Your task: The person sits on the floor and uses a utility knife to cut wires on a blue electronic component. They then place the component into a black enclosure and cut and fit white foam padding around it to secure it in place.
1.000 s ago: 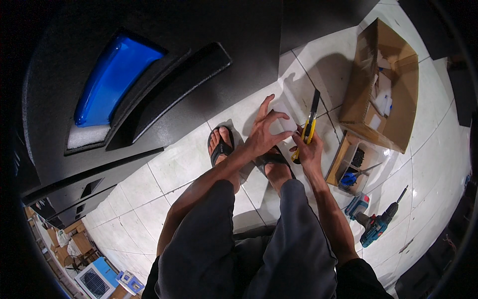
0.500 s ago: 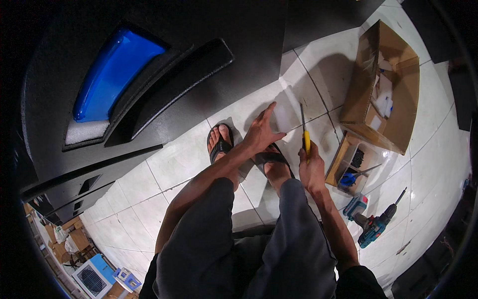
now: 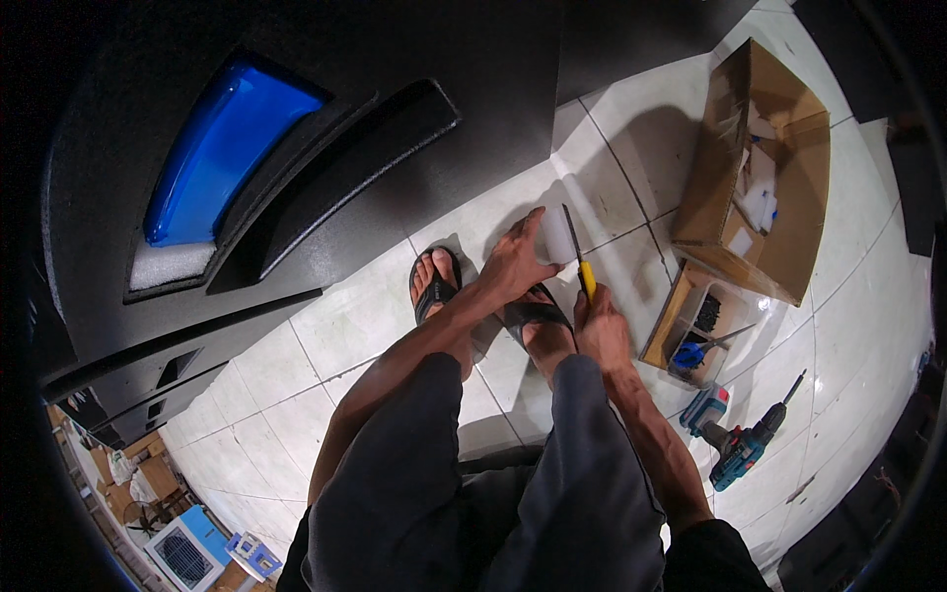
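Observation:
My left hand grips a white foam piece above the tiled floor, index finger stretched along its far side and thumb at its near end. In my right hand is a yellow-handled knife with a long thin blade pointing away from me. The blade lies along the right edge of the foam; whether it has entered the foam I cannot tell. Both hands are in front of my knees, over my sandalled right foot.
Ahead at left stands a large black panel with a blue curved inset and white foam below it. At right are a cardboard box holding white scraps, a divided tray with black screws and blue-handled scissors, and a cordless drill.
My right hand has moved left with the knife, bringing the blade from apart to right beside the foam. The left hand has stayed nearly in place.

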Tool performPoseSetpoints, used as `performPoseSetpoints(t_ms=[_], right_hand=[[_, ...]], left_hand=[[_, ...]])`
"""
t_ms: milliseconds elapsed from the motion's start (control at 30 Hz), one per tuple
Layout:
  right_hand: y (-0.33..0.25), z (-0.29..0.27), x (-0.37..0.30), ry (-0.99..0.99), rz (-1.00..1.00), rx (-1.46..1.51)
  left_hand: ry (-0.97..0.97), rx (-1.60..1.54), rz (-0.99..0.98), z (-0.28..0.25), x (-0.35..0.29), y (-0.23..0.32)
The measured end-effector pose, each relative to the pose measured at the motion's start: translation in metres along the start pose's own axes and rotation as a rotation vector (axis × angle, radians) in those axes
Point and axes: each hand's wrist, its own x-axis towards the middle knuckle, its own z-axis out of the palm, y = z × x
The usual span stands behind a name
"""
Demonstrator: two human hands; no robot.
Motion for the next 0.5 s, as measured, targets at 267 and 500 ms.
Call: performPoseSetpoints(t_ms=[267, 500], right_hand=[[-0.0022, 0.0001, 0.0017, 0.008, -0.023, -0.08], [-0.0036, 0.0067, 0.0036, 0.123, -0.085, -0.132]], left_hand=[[-0.038, 0.005, -0.037, -0.0021, 0.0012, 0.0033], [-0.069, 0.031, -0.081, -0.0057, 0.0019, 0.0064]])
